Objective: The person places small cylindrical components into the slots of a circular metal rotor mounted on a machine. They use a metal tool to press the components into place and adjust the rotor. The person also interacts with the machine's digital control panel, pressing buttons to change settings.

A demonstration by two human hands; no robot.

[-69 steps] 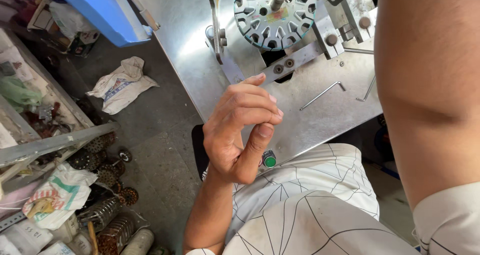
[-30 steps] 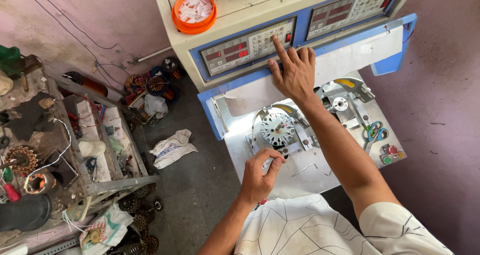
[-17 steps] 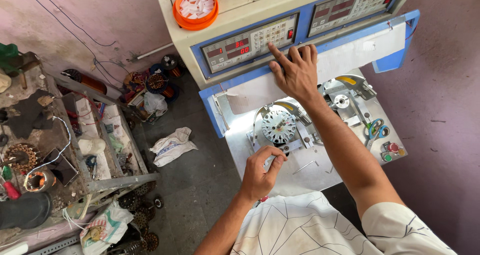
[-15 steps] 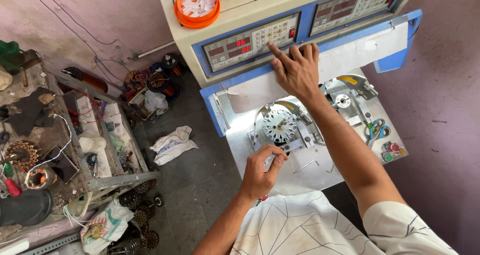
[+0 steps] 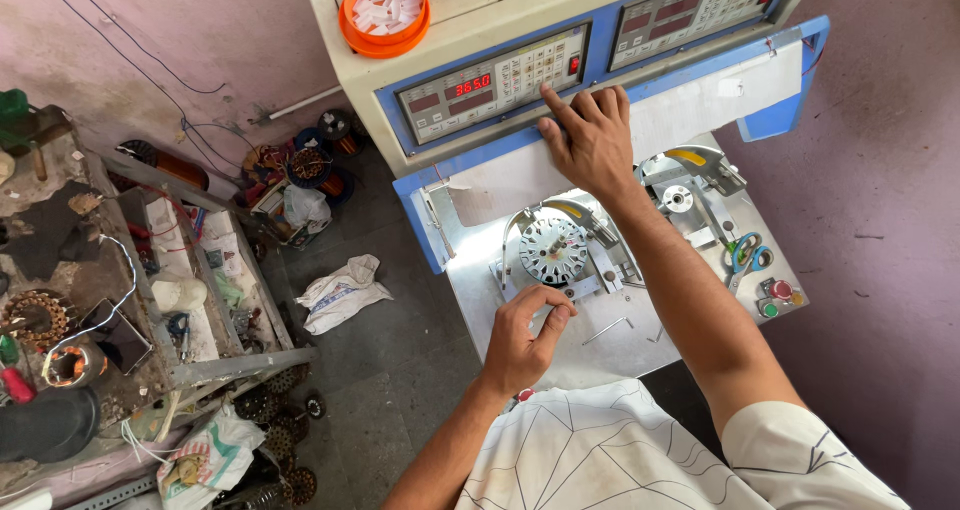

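Now the right hand (image 5: 590, 140) has slid a little along the machine's keypad panel (image 5: 495, 82) in the upper middle of the frame, one finger out on the keys, the rest loose and holding nothing. The left hand (image 5: 522, 342) stays low on the metal worktop (image 5: 530, 300), its grip pinched shut just under the round coil wheel (image 5: 553, 250) (what it pinches is too small to tell). So the pressing goes on while that wheel sits in its holder.

round slotted metal stator (image 5: 552, 250), flat on machine bed (image 5: 640, 345)
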